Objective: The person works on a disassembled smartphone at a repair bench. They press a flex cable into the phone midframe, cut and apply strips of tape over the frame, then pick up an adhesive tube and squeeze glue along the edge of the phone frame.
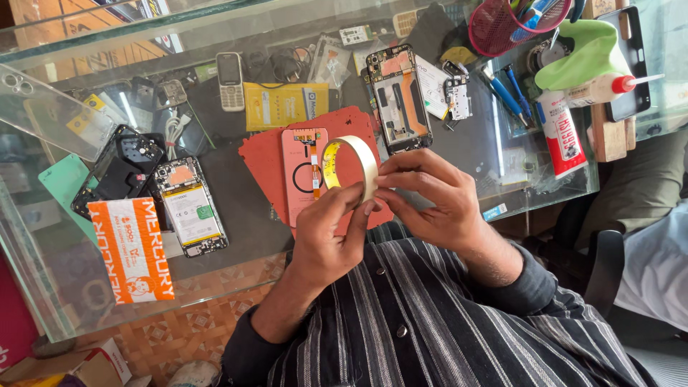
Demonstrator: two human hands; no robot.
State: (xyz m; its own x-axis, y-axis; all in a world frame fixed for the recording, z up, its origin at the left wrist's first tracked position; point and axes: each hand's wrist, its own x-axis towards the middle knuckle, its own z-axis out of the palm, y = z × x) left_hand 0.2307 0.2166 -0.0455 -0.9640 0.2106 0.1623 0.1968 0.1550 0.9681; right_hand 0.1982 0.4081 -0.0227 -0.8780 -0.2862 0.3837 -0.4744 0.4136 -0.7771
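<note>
Both hands meet at the centre of the frame around a cream-coloured ring of tape point(351, 166). The left hand point(331, 240) pinches its lower rim between thumb and fingers, and the right hand point(430, 201) curls its fingertips on the roll's right edge. Just behind it, a pink phone back panel point(299, 188) lies on a red mat point(264, 161) on the glass tabletop point(251, 244).

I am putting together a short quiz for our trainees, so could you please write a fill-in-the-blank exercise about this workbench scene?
1. Both hands, the left hand and the right hand, hold a roll of ____.
2. The red mat lies on a table made of ____.
3. The pink phone lies on the ____ mat.
4. The mesh pen cup is coloured ____.

Missing words: tape; glass; red; pink
</note>
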